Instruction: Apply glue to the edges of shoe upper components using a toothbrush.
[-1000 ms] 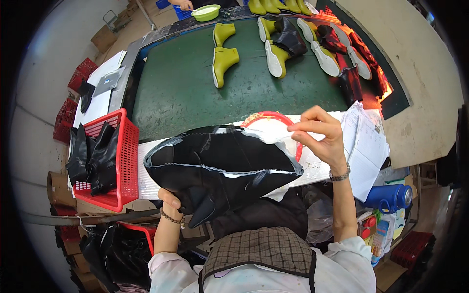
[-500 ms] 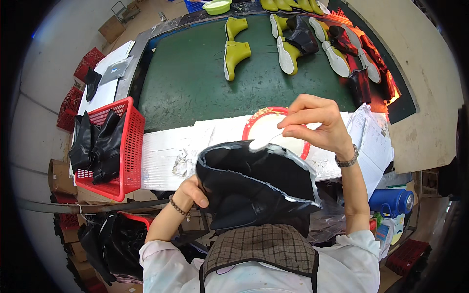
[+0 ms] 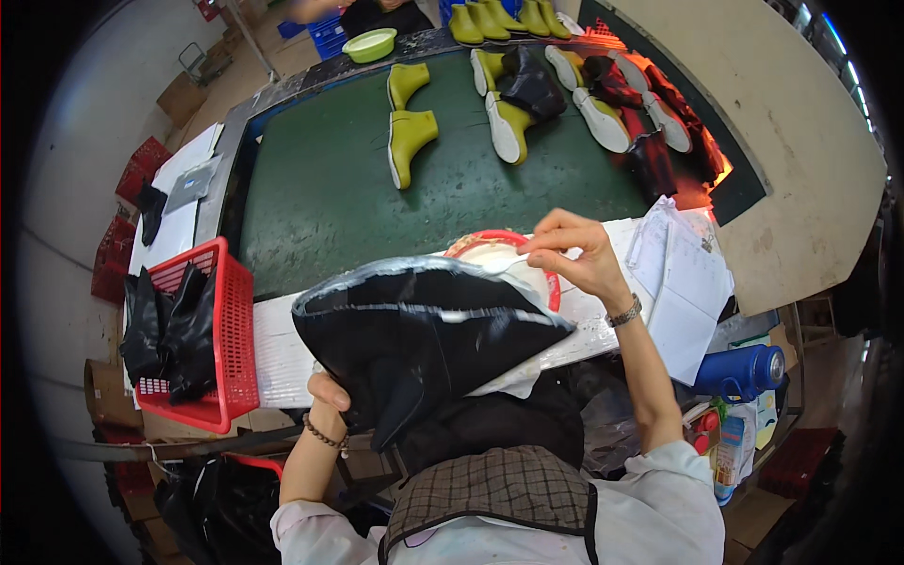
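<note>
A black boot upper [image 3: 367, 353] is tilted in front of me, its wide top opening edged with a whitish coating. My left hand [image 3: 330, 390] grips it at the lower left, with most fingers hidden behind the material. My right hand [image 3: 582, 256] pinches a small white spoon-shaped applicator [image 3: 509, 262] at the upper's far edge; whether its tip touches the edge I cannot tell. Just behind stands a red-rimmed bowl [image 3: 554, 290] of white paste, partly covered by the upper and my right hand.
A red basket [image 3: 235, 330] of black uppers stands at left. On the green conveyor belt [image 3: 320, 179] lie yellow-green boot pieces [image 3: 411, 141] and dark uppers near a glowing heater opening. Papers [image 3: 683, 292] and a blue bottle [image 3: 739, 373] are at right. A person's arm [image 3: 315, 9] shows at the far end.
The upper has swung left and its opening faces me more broadly. My left hand moved left and down. My right hand with the applicator shifted slightly left and down. The whole view turned.
</note>
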`<state>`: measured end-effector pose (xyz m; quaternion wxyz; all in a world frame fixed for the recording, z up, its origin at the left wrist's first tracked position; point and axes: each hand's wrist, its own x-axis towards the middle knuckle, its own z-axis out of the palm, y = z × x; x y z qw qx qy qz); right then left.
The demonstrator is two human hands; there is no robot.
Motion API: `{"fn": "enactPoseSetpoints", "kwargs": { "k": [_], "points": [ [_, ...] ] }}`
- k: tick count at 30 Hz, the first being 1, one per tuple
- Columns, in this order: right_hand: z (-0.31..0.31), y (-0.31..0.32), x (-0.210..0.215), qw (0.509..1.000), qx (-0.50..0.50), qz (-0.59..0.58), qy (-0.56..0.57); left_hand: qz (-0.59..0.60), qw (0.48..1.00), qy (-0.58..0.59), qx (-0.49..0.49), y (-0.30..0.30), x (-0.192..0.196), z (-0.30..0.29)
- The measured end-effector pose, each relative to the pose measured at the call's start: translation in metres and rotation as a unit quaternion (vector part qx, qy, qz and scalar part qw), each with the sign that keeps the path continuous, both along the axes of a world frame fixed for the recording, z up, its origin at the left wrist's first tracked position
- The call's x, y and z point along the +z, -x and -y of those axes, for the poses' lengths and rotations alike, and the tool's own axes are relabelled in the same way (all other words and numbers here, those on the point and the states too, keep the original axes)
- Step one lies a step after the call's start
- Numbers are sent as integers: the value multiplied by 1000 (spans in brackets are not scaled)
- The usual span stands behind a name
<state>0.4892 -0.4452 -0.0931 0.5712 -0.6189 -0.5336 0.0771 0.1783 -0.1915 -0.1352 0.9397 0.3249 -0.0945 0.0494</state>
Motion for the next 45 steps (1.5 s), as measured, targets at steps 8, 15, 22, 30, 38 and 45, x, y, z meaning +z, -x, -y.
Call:
{"fn": "enactPoseSetpoints", "kwargs": {
  "k": [8,15,22,30,38,45],
  "points": [
    [70,-46,-140,836,-312,-425,-155,-162,985,62,-22,-159,47,18],
    [70,-34,-150,832,-391,-351,-180,-233,972,27,-6,-370,14,84],
    [56,-35,-160,842,-359,-364,-171,-495,781,-380,-26,-440,-66,72],
    [66,-44,-155,857,-380,-324,-125,-113,845,-502,144,-229,89,-21],
    [52,-1,-94,853,-378,-335,-134,-206,483,-759,385,-4,-49,-27],
    [5,85,-25,940,-199,-244,131,-425,385,-733,365,-7,-68,-23]
  ]
}}
